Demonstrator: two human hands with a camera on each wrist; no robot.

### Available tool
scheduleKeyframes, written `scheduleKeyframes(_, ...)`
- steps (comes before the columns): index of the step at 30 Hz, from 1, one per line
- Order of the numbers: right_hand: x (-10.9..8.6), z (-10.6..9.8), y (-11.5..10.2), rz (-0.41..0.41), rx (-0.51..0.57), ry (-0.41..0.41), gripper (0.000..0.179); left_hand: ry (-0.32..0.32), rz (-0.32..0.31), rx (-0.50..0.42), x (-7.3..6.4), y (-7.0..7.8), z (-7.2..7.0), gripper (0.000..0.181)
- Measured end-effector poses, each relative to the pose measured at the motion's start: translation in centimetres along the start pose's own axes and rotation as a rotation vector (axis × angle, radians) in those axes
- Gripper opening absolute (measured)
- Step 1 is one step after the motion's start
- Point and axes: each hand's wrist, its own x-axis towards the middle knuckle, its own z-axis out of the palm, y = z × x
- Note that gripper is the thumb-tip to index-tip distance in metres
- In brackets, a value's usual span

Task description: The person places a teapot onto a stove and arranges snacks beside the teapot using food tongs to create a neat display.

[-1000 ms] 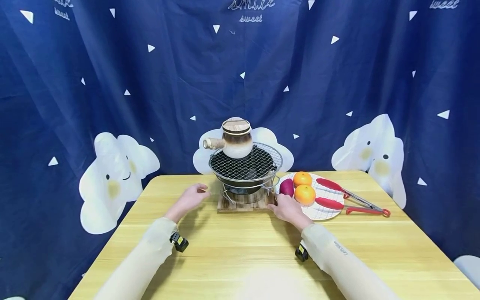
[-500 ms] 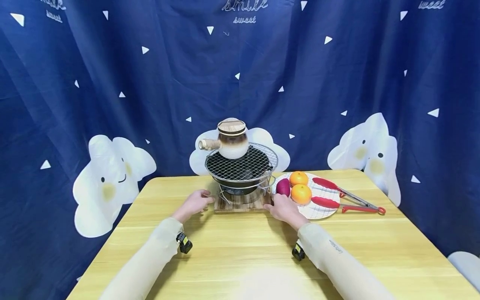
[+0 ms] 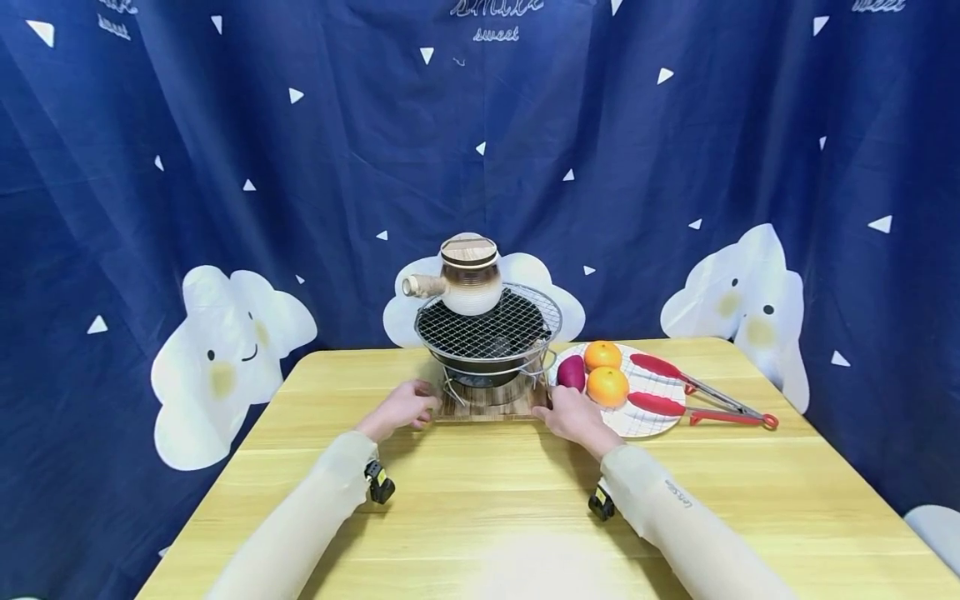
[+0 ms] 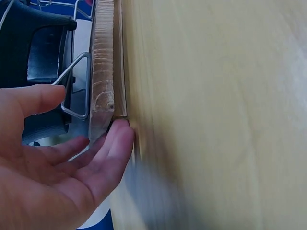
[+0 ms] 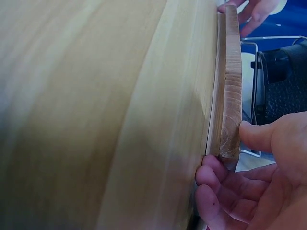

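A dark round tabletop grill (image 3: pixel 487 364) with a wire mesh top stands on a wooden board (image 3: pixel 491 410). On the mesh sits a brown-and-white clay pot (image 3: pixel 474 292) with a wooden lid and a side handle. My right hand (image 3: pixel 573 414) holds the board's right end; in the right wrist view its thumb lies on the board (image 5: pixel 233 91) and its fingers curl at the lower edge. At the left end is my left hand (image 3: pixel 407 406). Its fingertips (image 4: pixel 121 132) reach the board's lower corner, while the thumb stays raised beside a wire leg (image 4: pixel 79 91).
Right of the grill lies a white checked plate (image 3: pixel 647 427) bearing two oranges (image 3: pixel 607 387) and a round purple item (image 3: pixel 572 372). Red-tipped tongs (image 3: pixel 712 400) lie partly on it and extend over the table (image 3: pixel 480 500). A blue curtain (image 3: pixel 337 167) hangs behind the table.
My left hand has moved right, from apart from the board to its left end. The right hand keeps its place at the right end. The view shifts slightly.
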Motion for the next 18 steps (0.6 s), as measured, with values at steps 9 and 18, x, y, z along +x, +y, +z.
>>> scheduleKeyframes(9, 0.2, -0.1, 0.0, -0.003, -0.001, 0.002, 0.031, -0.013, 0.012, -0.058, 0.0, -0.3, 0.5, 0.056)
scheduleKeyframes(18, 0.1, 0.0, 0.0, 0.002, 0.005, -0.013, 0.031, 0.010, -0.020, -0.141, 0.5, -1.4, 0.9, 0.062)
